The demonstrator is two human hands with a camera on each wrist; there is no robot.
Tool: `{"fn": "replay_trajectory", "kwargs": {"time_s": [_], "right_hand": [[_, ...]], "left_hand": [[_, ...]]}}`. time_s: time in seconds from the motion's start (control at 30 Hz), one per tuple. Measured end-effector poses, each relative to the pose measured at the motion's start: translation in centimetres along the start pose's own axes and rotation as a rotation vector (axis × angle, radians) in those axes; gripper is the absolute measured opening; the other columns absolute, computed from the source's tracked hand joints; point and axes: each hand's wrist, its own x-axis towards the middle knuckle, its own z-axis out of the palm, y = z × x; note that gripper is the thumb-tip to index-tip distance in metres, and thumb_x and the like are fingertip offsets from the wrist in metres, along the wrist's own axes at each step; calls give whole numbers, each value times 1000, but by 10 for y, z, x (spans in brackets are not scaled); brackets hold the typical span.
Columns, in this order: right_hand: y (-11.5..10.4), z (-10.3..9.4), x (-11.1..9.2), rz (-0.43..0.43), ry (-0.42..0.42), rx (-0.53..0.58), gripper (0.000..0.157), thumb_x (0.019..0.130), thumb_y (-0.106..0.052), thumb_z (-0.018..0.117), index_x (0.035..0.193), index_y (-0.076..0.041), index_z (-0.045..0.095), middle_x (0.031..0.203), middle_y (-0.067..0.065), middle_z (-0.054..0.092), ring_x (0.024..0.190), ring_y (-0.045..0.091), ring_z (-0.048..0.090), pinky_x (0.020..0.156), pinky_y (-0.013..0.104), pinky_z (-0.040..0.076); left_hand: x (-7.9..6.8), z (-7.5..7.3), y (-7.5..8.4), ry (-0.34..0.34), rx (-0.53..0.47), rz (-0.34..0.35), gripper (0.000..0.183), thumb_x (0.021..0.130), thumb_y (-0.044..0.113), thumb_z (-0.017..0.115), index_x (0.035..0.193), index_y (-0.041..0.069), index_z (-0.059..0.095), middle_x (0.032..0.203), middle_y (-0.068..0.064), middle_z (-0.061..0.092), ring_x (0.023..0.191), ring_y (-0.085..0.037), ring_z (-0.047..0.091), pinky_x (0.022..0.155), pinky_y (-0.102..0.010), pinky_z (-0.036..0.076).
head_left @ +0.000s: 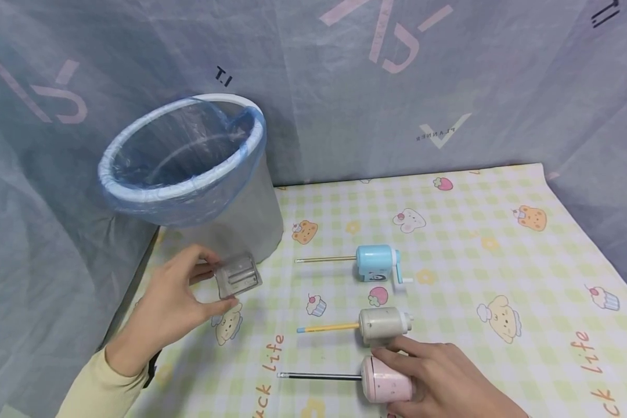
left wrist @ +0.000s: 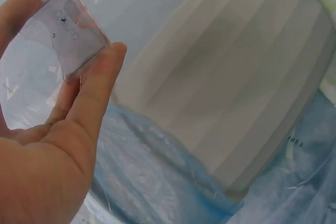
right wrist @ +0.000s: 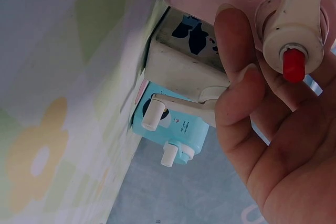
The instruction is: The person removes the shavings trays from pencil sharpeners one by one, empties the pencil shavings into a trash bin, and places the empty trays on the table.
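Near the bin [head_left: 258, 215], your left hand [head_left: 175, 296] pinches the clear tray [head_left: 239, 278], which should prove light, stiff and best held by opposite edges; your right hand [head_left: 441, 377] apparently grips the pink sharpener [head_left: 381, 382] nearest you.

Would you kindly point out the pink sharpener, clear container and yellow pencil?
Pink sharpener [head_left: 384, 383]: head view, its body.
Clear container [left wrist: 72, 31]: left wrist view, its broad face.
Yellow pencil [head_left: 334, 328]: head view, its shaft.

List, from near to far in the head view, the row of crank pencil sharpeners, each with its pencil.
Pink sharpener with black pencil → grey-beige sharpener with yellow pencil → light-blue sharpener with brownish pencil.
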Motion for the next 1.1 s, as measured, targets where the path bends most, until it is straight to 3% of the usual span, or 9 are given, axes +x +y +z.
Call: {"fn": "replay_trajectory", "kwargs": {"time_s": [0.27,0.53,0.73,0.93,1.1], "right_hand": [[1,1,0,-18,24,-7,64,80,-54,74,135,-24,60,118,-23,49,83,-4,48,66,17,45],[1,1,-1,-19,28,-4,64,79,-54,75,135,-26,59,118,-23,49,82,-5,47,65,17,43],[1,1,-1,-23,30,-4,64,80,-54,74,135,-25,59,116,-23,49,80,-4,47,64,16,43],[1,2,0,-20,29,1,65,80,-55,74,135,-23,59,118,-23,49,81,-5,47,64,17,44],[2,2,0,-27,36,5,66,80,-55,74,135,-22,60,121,-21,50,83,-5,48,64,17,45]], "left_hand": [[-7,11,-6,-64,-37,-82,61,59,14,95,103,16,53,108,-2,62,93,-21,69,79,-31,55],[-13,22,-13,-121,-137,-112,59,57,8,94,99,16,53,103,-4,62,96,-22,67,82,-31,54],[-18,29,-17,-179,-94,-155,57,56,18,96,99,22,57,103,2,63,97,-17,65,84,-33,54],[-18,31,-20,-172,-1,-77,58,53,21,96,98,22,59,96,10,64,89,-9,59,83,-37,51],[-20,37,-23,-166,15,-41,60,48,21,98,94,22,60,94,10,63,89,-14,52,83,-41,41]]}}
